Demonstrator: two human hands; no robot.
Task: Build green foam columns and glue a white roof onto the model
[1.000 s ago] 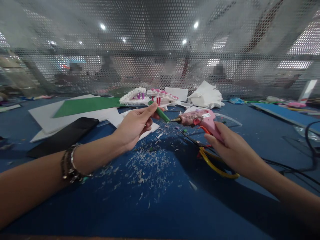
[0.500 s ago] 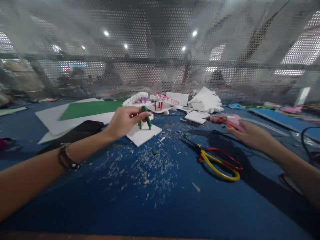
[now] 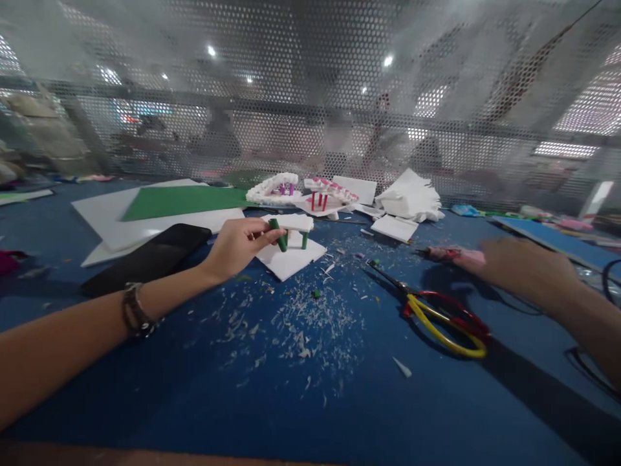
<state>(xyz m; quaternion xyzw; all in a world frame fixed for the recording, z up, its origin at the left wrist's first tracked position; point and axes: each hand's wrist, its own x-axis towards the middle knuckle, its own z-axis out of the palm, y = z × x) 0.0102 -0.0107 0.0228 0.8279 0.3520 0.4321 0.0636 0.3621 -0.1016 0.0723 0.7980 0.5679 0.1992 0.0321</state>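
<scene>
My left hand [image 3: 240, 244] pinches a green stick [image 3: 278, 234] that stands slanted under a small white foam top [image 3: 294, 222]. A second green leg [image 3: 305, 240] stands under the same top, and both rest on a white foam square [image 3: 290, 262]. My right hand [image 3: 526, 268], blurred by motion, is closed over the handle end of a pink glue gun [image 3: 453, 254]. The gun lies low on the blue table [image 3: 339, 401] with its nozzle pointing left.
Yellow and red scissors [image 3: 446, 320] lie between my hands, with white foam scraps [image 3: 310, 323] scattered beside them. A black phone [image 3: 145, 259], white and green sheets [image 3: 179, 202], foam models [image 3: 310, 191] and a foam stack [image 3: 410, 194] sit behind. Black cables [image 3: 606, 285] run at right. A perforated screen [image 3: 310, 116] closes the far side.
My left hand carried the green stick from the glue gun's nozzle down to the small foam table. My right hand swung the glue gun away to the right and lowered it to the table.
</scene>
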